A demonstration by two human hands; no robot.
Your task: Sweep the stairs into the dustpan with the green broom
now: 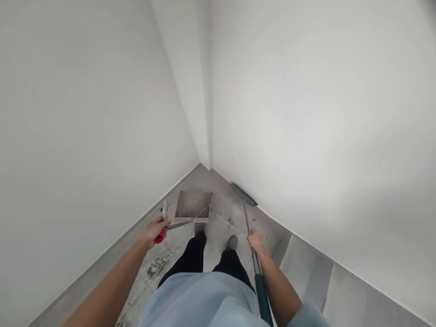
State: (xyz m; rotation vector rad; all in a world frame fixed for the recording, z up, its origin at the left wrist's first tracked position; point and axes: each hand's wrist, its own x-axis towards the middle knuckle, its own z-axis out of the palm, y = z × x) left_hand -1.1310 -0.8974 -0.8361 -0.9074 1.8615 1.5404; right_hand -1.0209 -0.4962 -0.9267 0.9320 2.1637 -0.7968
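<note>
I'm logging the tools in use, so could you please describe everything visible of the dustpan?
The dustpan is a grey, boxy metal-looking tray, dusty inside, resting on the floor near the corner, its open mouth facing right. A thin bent handle with a red grip rises from it; the left hand holds that grip. One shoe stands right beside it.

A grey tiled floor (218, 227) is running into the corner between white walls, showing dusty smears and a dark stain (158, 265). A metal dustpan (193, 205) is sitting on it, a green broom head (243, 194) is resting near the wall, and two shoes are standing between them.
</note>
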